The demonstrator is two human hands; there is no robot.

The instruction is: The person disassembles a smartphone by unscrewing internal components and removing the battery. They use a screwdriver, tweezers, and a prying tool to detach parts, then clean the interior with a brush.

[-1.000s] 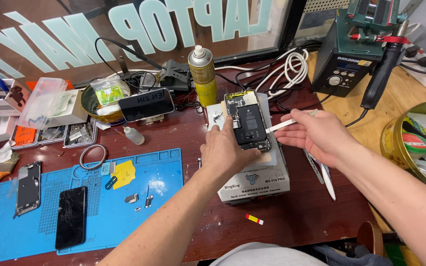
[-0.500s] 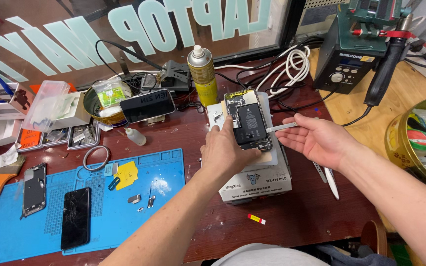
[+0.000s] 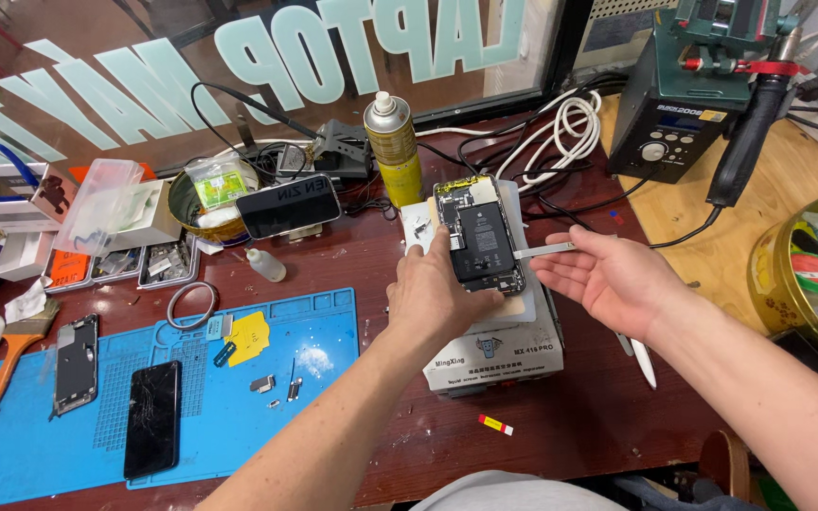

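An opened phone with its black battery and circuit board showing lies on a white heating-plate box at the table's middle. My left hand presses on the phone's lower left edge and steadies it. My right hand pinches a thin white strip that runs from the phone's right side, pulled out sideways to the right. The strip looks flat and taut between the phone and my fingers.
A blue work mat at the left holds a cracked black screen, a phone frame and small parts. A yellow spray can, a black phone, white cables, a green soldering station and a round tin surround the box.
My right hand has drawn the white strip a little farther to the right, away from the phone. The left hand stays pressed on the phone.
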